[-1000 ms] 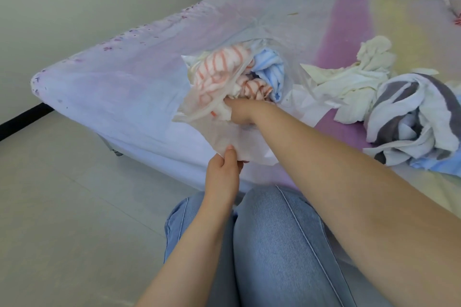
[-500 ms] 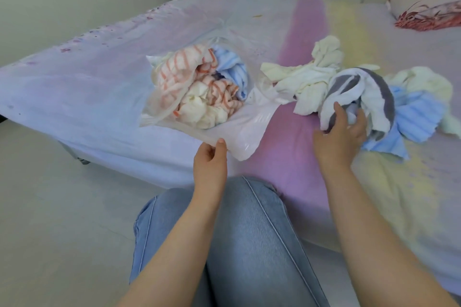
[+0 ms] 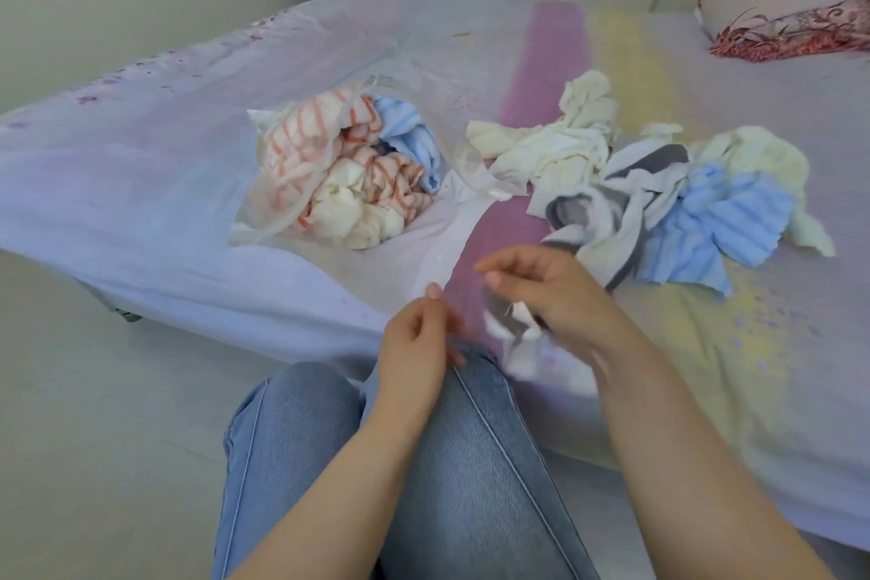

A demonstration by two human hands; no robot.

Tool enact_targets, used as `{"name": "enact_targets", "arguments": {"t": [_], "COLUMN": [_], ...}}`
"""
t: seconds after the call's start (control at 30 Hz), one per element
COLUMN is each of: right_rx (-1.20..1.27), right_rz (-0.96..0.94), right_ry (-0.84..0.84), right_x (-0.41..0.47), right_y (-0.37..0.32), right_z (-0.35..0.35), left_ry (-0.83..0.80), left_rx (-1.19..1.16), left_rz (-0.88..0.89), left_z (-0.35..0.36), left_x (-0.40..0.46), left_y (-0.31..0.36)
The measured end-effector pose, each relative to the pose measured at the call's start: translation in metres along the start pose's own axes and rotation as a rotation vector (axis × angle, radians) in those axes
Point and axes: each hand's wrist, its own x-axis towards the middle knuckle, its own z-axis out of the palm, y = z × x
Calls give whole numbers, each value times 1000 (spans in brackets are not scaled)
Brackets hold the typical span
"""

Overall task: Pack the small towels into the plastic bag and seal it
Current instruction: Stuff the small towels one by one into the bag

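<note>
Head view: 1 plastic bag (image 3: 263,221), right hand (image 3: 560,297) gripping 1 grey-white towel (image 3: 518,339).

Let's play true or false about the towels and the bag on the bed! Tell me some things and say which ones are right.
1. The plastic bag already has towels inside. True.
2. The right hand grips a grey and white towel. True.
3. The bag is sealed shut. False: its mouth lies open, with an orange striped towel showing.
4. All the towels are packed. False: a pile of loose towels lies on the bed, right of the bag.
5. The left hand holds the blue towel. False: it holds no towel.
</note>
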Motion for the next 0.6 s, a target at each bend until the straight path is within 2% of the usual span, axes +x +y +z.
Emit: {"name": "enact_targets", "arguments": {"t": [0.07, 0.13, 0.17, 0.2, 0.27, 0.3, 0.33, 0.37, 0.43, 0.5, 0.53, 0.6], "right_rx": [373, 526, 432, 220, -362, -615, -788, -877, -905, -875, -817, -652], "right_rz": [47, 90, 71, 16, -149, -208, -199, -111, 178, 350, 367, 258], "right_ry": [-135, -95, -27, 79, 394, 544, 646, 683, 606, 537, 531, 558], "right_x": [-17, -19, -17, -12, 1, 11, 23, 36, 60, 77, 81, 81], "right_y": [0, 7, 13, 20, 32, 37, 41, 45, 51, 59, 59, 48], "right_z": [17, 20, 18, 13, -2, -15, -29, -44, -72, -89, -92, -88], "left_ry": [-303, -466, -445, -359, -166, -121, -93, -55, 28, 60, 51, -36], "left_rx": [-104, -257, -263, -208, -57, -14, 10, 43, 112, 143, 157, 212], "left_rz": [5, -52, -69, -49, 31, 57, 85, 114, 180, 237, 263, 309], "left_z": [5, 3, 1, -2, -5, -7, -9, -12, -16, -19, -20, -21], "left_x": [-5, -2, 1, 3, 8, 8, 6, 3, -5, -11, -12, -10], "left_y": [1, -4, -5, -5, -3, -2, 2, 7, 18, 26, 28, 30]}}
